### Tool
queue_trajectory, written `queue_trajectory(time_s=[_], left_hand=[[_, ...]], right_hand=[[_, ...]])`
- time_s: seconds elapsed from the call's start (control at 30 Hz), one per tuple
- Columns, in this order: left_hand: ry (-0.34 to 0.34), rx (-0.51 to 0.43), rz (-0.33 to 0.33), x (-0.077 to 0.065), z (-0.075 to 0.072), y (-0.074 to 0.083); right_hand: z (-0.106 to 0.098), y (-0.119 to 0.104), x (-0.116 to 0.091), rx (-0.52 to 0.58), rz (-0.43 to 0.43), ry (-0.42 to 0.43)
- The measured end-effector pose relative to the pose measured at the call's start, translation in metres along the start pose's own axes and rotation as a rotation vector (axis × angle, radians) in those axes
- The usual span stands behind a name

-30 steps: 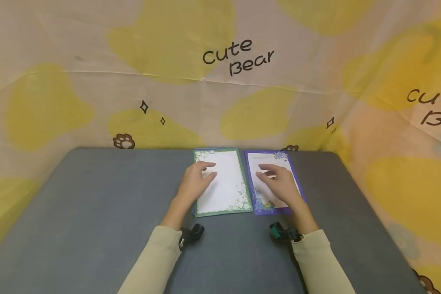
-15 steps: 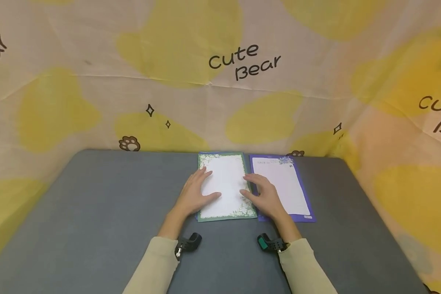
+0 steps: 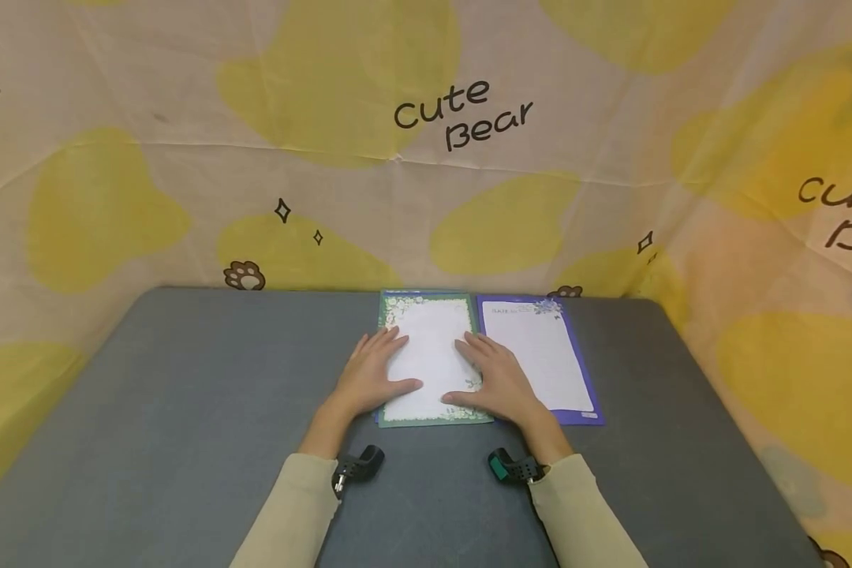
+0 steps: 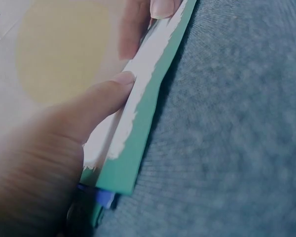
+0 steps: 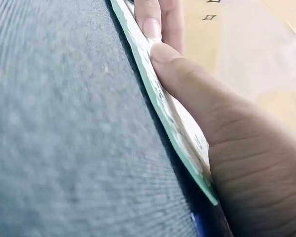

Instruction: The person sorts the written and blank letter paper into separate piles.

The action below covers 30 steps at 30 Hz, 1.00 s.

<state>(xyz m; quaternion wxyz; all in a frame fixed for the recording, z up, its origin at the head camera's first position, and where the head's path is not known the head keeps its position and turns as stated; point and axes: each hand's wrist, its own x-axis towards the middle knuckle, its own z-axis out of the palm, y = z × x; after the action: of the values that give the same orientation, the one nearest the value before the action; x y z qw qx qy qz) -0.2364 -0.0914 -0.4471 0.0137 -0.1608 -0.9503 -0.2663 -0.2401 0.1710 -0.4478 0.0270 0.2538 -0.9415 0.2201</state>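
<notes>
A white sheet of paper with a green floral border point(image 3: 429, 339) lies near the back edge of the table, on top of other sheets whose blue edges peek out. My left hand point(image 3: 371, 377) rests on its left side, fingers spread and thumb stretched inward. On its right side lies my right hand point(image 3: 500, 383), also with extended fingers. The left wrist view shows the thumb point(image 4: 106, 96) flat on the paper beside the green edge point(image 4: 133, 148). In the right wrist view, thumb point(image 5: 182, 74) and fingertips touch the sheet point(image 5: 160, 103). Neither hand grips anything.
A purple-bordered sheet with blue flowers point(image 3: 539, 347) lies just right of the green one, partly behind my right hand. Both are on a grey table point(image 3: 241, 379). A patterned cloth point(image 3: 341, 205) hangs behind and around it.
My right hand has moved left from above the purple-bordered sheet onto the green-bordered one. The left hand has come down and spread on the green-bordered sheet's left side.
</notes>
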Motion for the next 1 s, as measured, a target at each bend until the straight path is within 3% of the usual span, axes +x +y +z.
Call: queue_trajectory(time_s=[0.33, 0.67, 0.9, 1.0], left_hand=[[0.013, -0.016, 0.002, 0.000, -0.001, -0.001], [0.090, -0.132, 0.022, -0.001, -0.001, -0.003], [0.157, -0.236, 0.007, 0.000, 0.000, -0.004], [0.169, -0.263, 0.013, -0.001, 0.000, -0.003]], right_hand=[[0.001, -0.004, 0.000, -0.009, 0.022, 0.023], [0.004, -0.006, 0.001, 0.076, 0.014, 0.265], [0.005, -0.009, 0.004, 0.240, 0.192, 0.448], [0.004, -0.011, 0.004, 0.345, 0.204, 0.485]])
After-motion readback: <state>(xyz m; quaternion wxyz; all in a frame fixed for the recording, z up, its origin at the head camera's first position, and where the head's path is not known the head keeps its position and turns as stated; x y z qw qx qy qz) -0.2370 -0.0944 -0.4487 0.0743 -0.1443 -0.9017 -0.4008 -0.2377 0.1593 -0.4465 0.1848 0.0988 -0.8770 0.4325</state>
